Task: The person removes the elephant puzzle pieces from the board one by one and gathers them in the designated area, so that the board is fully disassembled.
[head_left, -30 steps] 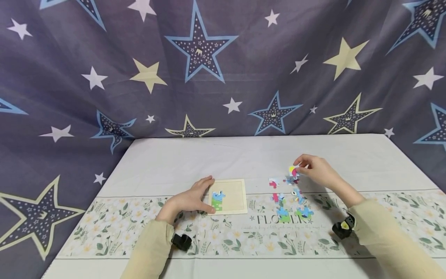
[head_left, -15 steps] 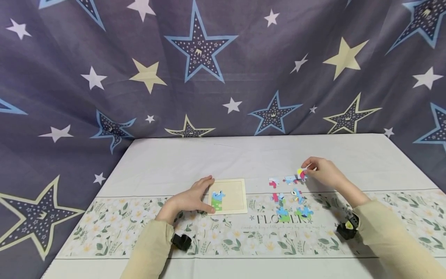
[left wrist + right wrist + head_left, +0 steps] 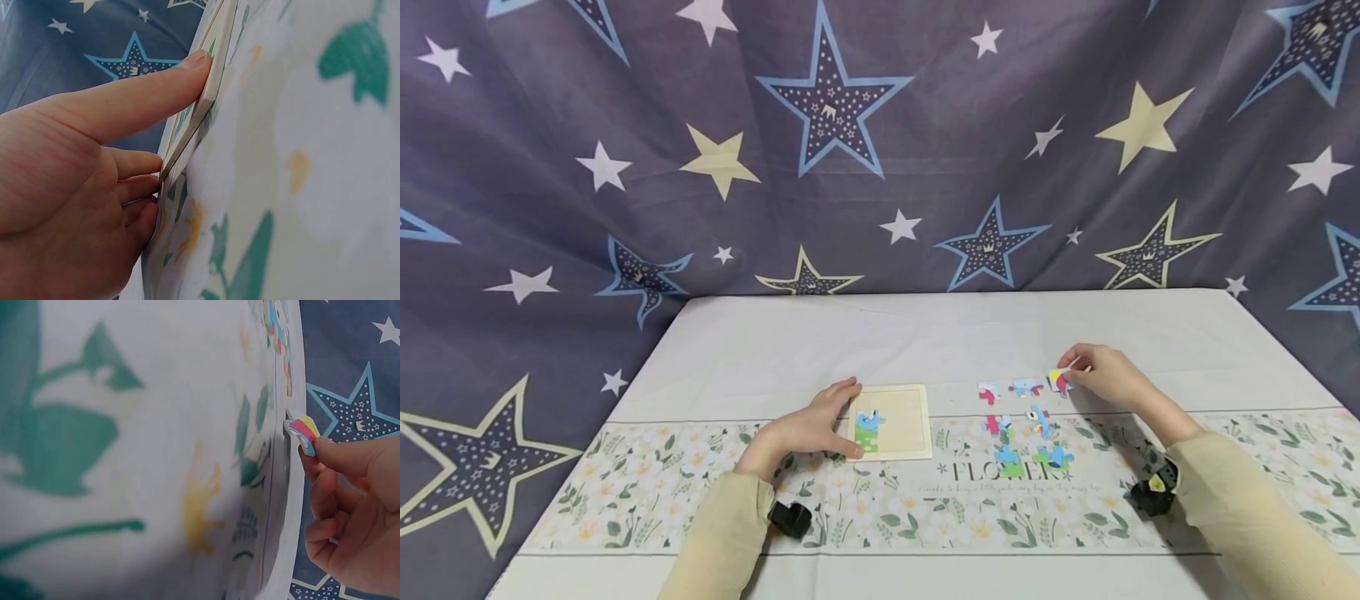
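A pale wooden puzzle tray (image 3: 901, 417) lies on the table with a blue-and-green piece (image 3: 869, 429) set in its lower left corner. My left hand (image 3: 820, 425) rests against the tray's left edge (image 3: 209, 94), with one straight finger (image 3: 144, 94) along it. My right hand (image 3: 1105, 375) pinches a pink-and-yellow puzzle piece (image 3: 1059, 381) (image 3: 302, 433) at the table surface, right of the loose pieces. Several loose pieces (image 3: 1022, 425) lie scattered between the tray and the right hand.
The table wears a white cloth with a floral band (image 3: 625, 492) across the front. A dark curtain with stars (image 3: 850, 150) hangs behind and at the sides. Small black wrist cameras (image 3: 790, 518) (image 3: 1153, 492) sit at both sleeves.
My right hand has carried the pink-and-yellow piece to the right and down, from above the loose pieces to the table beside them. The left hand has stayed at the tray.
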The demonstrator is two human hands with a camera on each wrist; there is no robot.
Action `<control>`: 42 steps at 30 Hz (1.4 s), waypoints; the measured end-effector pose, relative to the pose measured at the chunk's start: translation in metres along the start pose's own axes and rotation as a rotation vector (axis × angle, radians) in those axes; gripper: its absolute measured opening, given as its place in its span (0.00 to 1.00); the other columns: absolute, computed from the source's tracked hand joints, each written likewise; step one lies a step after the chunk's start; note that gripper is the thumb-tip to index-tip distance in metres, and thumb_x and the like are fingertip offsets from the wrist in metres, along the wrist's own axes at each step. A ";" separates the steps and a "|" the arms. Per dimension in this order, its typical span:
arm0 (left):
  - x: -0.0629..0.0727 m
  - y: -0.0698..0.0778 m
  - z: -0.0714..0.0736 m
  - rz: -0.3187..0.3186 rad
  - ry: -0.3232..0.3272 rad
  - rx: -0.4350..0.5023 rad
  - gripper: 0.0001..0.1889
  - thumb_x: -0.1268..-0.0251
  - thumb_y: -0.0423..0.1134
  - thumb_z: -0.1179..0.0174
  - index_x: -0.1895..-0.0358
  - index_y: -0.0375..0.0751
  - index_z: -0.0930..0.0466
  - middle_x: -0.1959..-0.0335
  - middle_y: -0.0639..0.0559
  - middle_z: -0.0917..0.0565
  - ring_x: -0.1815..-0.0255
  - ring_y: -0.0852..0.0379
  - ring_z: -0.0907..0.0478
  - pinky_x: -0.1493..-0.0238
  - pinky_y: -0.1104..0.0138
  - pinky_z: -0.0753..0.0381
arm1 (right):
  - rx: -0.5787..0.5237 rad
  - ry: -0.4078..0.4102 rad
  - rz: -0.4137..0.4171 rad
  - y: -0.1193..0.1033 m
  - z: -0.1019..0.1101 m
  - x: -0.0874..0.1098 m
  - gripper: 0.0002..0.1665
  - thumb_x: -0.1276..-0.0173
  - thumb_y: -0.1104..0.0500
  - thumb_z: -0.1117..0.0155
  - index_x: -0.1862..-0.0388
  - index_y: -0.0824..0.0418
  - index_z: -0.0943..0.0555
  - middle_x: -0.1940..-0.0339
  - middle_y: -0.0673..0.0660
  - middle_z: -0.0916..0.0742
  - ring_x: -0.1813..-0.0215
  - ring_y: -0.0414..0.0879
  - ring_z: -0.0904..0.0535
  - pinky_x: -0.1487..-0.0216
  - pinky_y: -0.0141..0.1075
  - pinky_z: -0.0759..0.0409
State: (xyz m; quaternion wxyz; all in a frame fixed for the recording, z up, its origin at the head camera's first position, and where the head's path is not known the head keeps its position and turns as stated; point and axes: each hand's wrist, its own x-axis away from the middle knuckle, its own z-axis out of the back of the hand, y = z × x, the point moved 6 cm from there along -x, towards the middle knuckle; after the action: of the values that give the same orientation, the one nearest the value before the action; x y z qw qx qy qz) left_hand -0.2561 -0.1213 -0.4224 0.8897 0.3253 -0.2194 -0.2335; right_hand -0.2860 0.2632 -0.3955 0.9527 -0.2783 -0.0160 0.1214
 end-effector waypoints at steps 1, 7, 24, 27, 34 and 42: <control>0.000 0.000 0.000 -0.001 0.000 0.000 0.53 0.55 0.47 0.31 0.28 0.37 0.56 0.26 0.44 0.59 0.27 0.44 0.64 0.33 0.45 0.54 | -0.003 -0.002 -0.001 0.000 0.000 0.000 0.05 0.37 0.63 0.43 0.63 0.63 0.22 0.69 0.58 0.17 0.69 0.45 0.24 0.71 0.35 0.28; 0.001 0.001 0.000 0.001 -0.002 0.006 0.53 0.55 0.47 0.31 0.28 0.37 0.56 0.26 0.44 0.59 0.27 0.44 0.64 0.33 0.45 0.54 | 0.007 0.003 -0.014 0.005 -0.002 0.000 0.05 0.37 0.62 0.42 0.64 0.62 0.21 0.68 0.58 0.17 0.68 0.46 0.25 0.70 0.35 0.30; -0.001 -0.001 0.001 0.013 0.006 -0.010 0.53 0.56 0.47 0.31 0.28 0.39 0.55 0.26 0.45 0.58 0.27 0.45 0.64 0.33 0.45 0.54 | 0.033 -0.020 -0.068 0.013 -0.009 -0.005 0.05 0.38 0.61 0.41 0.66 0.62 0.21 0.70 0.55 0.18 0.67 0.47 0.26 0.65 0.42 0.29; -0.001 -0.002 0.000 0.017 0.002 -0.008 0.53 0.55 0.46 0.31 0.28 0.39 0.55 0.26 0.45 0.58 0.27 0.44 0.64 0.33 0.45 0.54 | 0.031 -0.027 -0.079 0.014 -0.010 -0.006 0.04 0.38 0.61 0.41 0.66 0.62 0.21 0.70 0.56 0.18 0.67 0.48 0.25 0.64 0.43 0.29; -0.001 -0.002 -0.001 0.012 0.008 -0.011 0.53 0.56 0.47 0.30 0.28 0.38 0.54 0.26 0.45 0.58 0.27 0.44 0.64 0.33 0.45 0.54 | 0.042 -0.010 -0.065 0.011 -0.007 -0.004 0.05 0.38 0.61 0.41 0.65 0.62 0.21 0.69 0.57 0.17 0.67 0.48 0.24 0.66 0.43 0.28; -0.001 -0.002 -0.001 0.011 0.004 -0.007 0.53 0.55 0.47 0.30 0.28 0.38 0.55 0.26 0.45 0.58 0.27 0.44 0.64 0.33 0.45 0.54 | 0.031 0.033 -0.007 -0.011 -0.001 -0.002 0.07 0.36 0.61 0.43 0.62 0.64 0.22 0.72 0.55 0.19 0.73 0.44 0.27 0.71 0.37 0.31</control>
State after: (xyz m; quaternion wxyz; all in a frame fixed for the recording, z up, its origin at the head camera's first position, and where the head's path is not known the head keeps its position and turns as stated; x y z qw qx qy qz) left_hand -0.2569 -0.1219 -0.4250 0.8926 0.3214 -0.2185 -0.2285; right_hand -0.2850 0.2535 -0.3910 0.9574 -0.2653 0.0005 0.1139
